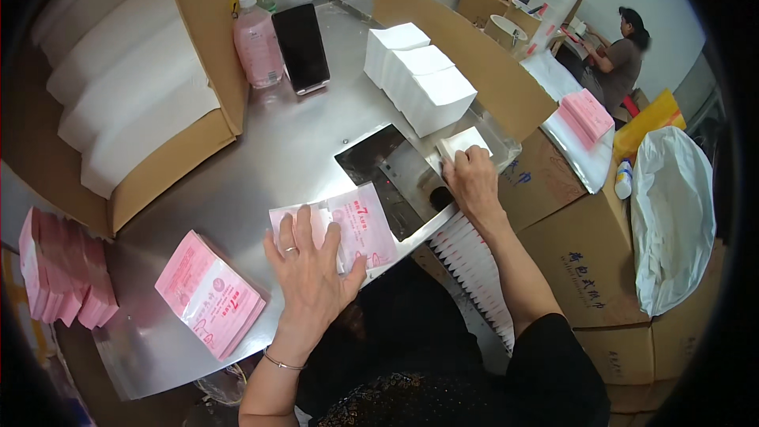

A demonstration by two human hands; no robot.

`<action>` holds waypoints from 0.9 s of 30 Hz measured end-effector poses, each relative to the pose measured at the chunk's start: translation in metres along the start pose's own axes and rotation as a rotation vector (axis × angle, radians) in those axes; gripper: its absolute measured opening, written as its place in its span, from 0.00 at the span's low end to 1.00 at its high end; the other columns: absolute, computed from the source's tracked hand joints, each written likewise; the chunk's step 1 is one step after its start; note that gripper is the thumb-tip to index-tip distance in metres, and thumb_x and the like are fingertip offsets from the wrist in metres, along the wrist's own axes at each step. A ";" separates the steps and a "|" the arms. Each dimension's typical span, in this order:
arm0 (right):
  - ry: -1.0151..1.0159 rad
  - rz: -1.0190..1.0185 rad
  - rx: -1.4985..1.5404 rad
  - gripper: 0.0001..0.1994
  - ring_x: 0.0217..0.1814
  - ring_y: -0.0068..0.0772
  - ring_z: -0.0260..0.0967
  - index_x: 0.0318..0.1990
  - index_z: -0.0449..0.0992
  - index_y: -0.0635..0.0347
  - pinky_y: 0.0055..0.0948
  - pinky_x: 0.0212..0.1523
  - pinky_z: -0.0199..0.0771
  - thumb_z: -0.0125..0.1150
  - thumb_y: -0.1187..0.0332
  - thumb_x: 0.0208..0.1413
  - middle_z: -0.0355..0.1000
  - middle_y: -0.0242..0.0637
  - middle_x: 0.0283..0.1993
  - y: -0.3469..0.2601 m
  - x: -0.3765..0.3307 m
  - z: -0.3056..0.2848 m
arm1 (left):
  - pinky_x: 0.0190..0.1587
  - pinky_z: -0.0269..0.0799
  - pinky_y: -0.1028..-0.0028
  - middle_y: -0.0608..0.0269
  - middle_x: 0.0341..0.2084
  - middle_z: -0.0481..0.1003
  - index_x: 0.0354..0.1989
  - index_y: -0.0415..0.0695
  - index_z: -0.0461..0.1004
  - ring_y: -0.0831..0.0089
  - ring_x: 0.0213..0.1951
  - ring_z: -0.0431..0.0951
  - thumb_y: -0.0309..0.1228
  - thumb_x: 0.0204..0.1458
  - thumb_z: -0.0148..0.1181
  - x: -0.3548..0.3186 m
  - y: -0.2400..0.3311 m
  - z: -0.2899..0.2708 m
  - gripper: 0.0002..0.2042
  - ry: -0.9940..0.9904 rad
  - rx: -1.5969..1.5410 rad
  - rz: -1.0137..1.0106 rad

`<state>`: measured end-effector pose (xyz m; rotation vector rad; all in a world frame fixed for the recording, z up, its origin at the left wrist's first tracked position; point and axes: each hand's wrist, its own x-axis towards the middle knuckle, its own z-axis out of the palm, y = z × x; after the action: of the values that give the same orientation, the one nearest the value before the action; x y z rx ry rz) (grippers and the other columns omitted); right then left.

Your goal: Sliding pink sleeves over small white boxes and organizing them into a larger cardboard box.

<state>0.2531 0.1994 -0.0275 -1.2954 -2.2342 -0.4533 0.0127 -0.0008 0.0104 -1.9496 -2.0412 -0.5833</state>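
Here at the centre of the frame, the left hand (312,273) lies spread and flat on the pink printed sleeves (368,225), pressing rather than clenching. Over to the right of centre, the right hand (473,178) has its fingers curled down around a small white paper pad (465,139), and that looks like a real grasp, though the fingertips are partly hidden.

Good technique here, I'd say: light, even pressure from that left palm so the thin sleeves don't crease or slide, and a square hold on the pad so its edges don't fan out.

Now the surface: a shiny metal table (229,190) with a dark rectangular inset (368,162) between the hands. White paper stacks (419,75) stand above it, a pink bundle (209,292) lies lower left, and a phone (300,43) leans by a pink bottle (258,47) at upper left, beside an open carton (209,47) of white paper.

And the room! Brown boxes (585,269) and a white bag (672,213) crowd the right; another person (621,67) sits at upper right.
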 end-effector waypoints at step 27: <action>-0.177 -0.418 0.321 0.10 0.44 0.49 0.73 0.40 0.77 0.62 0.72 0.65 0.52 0.53 0.69 0.54 0.74 0.48 0.39 -0.160 0.020 0.008 | 0.39 0.68 0.61 0.51 0.37 0.69 0.70 0.38 0.58 0.58 0.38 0.71 0.26 0.49 0.64 -0.012 0.010 -0.030 0.37 -0.134 -0.300 -0.033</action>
<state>0.1036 0.1393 -0.0274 -0.7290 -2.6035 -0.1148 0.0208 -0.0253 0.0327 -2.1769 -2.1750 -0.8301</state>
